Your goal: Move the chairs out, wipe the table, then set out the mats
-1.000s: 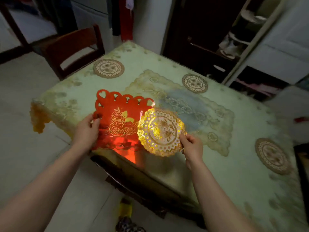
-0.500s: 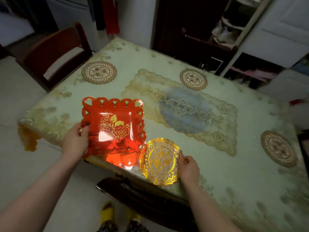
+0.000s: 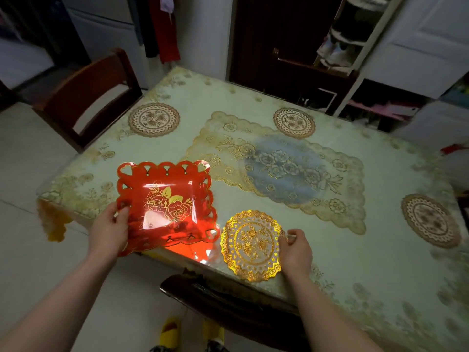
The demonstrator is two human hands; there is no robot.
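At the lower left of the frame the left hand [image 3: 109, 231] grips the left edge of a red tray [image 3: 166, 207], thumb on top, holding it tilted over the near edge of the table [image 3: 355, 262]. Just right of it, the right hand [image 3: 295, 251] pinches the right rim of a gold mat [image 3: 251, 245] lying on the table. Three more round mats lie at the upper left [image 3: 154, 119], top centre [image 3: 294, 122] and right [image 3: 430, 221], and a chair [image 3: 88, 97] stands at the upper left.

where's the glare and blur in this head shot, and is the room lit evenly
Head view: white glare streaks sit on the red tray, which throws a red glow onto the table edge below it; the gold round mat shines bright; the room behind is dim; the table's right side and the frame edges look smeared, and straight lines bow from the wide lens.
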